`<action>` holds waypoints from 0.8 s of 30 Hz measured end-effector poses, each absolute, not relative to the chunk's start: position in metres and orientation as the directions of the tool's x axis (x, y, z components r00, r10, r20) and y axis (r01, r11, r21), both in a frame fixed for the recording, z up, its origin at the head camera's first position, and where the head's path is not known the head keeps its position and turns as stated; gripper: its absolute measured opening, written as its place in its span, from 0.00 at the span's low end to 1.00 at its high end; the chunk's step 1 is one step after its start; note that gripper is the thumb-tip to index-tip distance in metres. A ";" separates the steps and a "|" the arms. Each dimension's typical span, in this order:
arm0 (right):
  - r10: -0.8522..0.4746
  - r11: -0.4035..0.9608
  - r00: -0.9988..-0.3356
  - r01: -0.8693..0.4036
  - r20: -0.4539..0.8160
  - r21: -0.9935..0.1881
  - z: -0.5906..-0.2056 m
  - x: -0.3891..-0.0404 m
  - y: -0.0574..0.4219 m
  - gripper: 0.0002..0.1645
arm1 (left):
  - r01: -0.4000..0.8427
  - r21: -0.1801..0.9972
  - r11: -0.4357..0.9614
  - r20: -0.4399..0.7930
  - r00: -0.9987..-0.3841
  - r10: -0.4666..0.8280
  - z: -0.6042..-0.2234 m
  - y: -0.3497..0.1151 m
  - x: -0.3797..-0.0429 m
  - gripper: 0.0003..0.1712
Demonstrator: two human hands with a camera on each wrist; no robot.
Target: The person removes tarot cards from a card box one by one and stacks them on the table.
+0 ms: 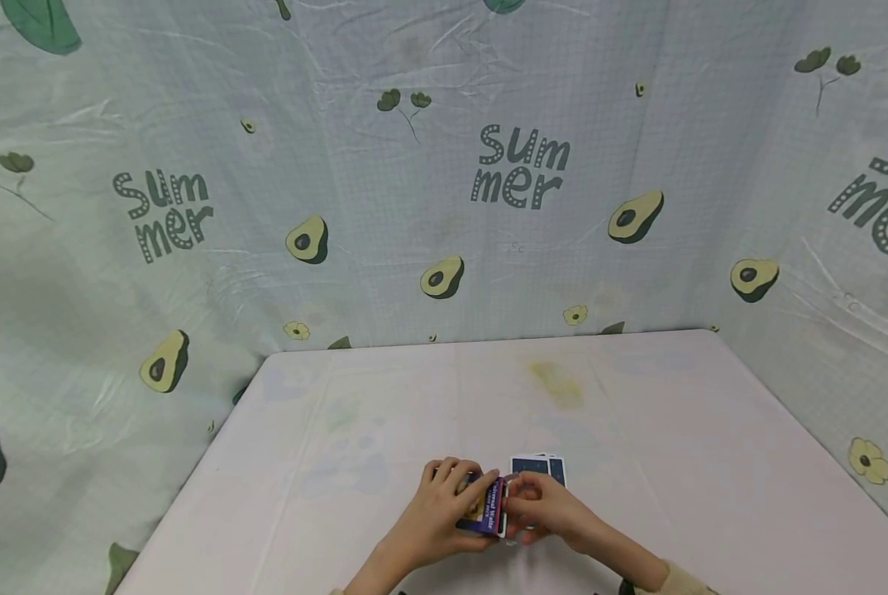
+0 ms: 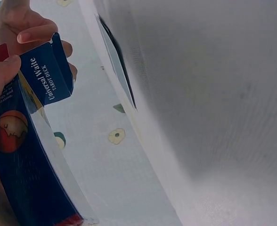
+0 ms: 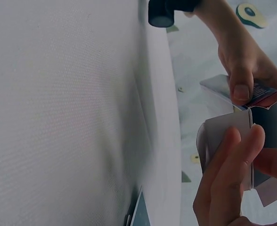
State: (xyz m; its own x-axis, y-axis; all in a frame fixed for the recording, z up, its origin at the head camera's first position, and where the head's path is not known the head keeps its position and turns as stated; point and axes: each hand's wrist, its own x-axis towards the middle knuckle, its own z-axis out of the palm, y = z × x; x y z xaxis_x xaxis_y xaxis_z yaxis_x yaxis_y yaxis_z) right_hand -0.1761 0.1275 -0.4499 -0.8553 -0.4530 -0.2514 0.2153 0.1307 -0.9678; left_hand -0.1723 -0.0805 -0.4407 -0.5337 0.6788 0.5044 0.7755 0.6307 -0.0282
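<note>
A dark blue tarot card box (image 1: 492,506), lettered "Universal Waite Tarot Deck", is gripped by my left hand (image 1: 444,506), with the thumb pressed on its face in the left wrist view. Its end stands open, and a white-lined flap (image 3: 222,134) and a small side flap (image 3: 270,192) stick out. My right hand (image 1: 546,506) pinches at that open end; its fingers (image 3: 228,174) lie along the flap's pale side and the thumb is on the other. Just beyond my right hand, a few blue-backed cards (image 1: 529,464) with white borders lie on the table.
The white-covered table (image 1: 384,413) stretches ahead and to both sides, with a faint yellow stain toward the back. Around it hangs a pale curtain (image 1: 370,190) printed with avocados and the word "summer".
</note>
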 end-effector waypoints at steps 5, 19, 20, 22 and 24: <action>-0.444 0.139 -0.857 0.221 -0.261 -0.965 -0.450 -0.176 0.129 0.22 | 0.769 -0.034 0.638 0.505 -0.538 0.675 -0.442 -0.080 -0.172 0.45; -0.419 0.138 -0.877 0.192 -0.233 -0.972 -0.450 -0.172 0.134 0.24 | 0.758 -0.046 0.650 0.517 -0.538 0.665 -0.444 -0.082 -0.171 0.45; -0.417 0.138 -0.879 0.192 -0.232 -0.972 -0.449 -0.172 0.135 0.25 | 0.758 -0.042 0.651 0.516 -0.541 0.664 -0.444 -0.082 -0.171 0.45; -0.410 0.140 -0.882 0.193 -0.234 -0.971 -0.449 -0.171 0.136 0.25 | 0.756 -0.036 0.654 0.513 -0.547 0.661 -0.444 -0.083 -0.171 0.45; -0.406 0.140 -0.883 0.193 -0.234 -0.971 -0.450 -0.171 0.137 0.26 | 0.755 -0.033 0.655 0.511 -0.551 0.660 -0.444 -0.083 -0.170 0.45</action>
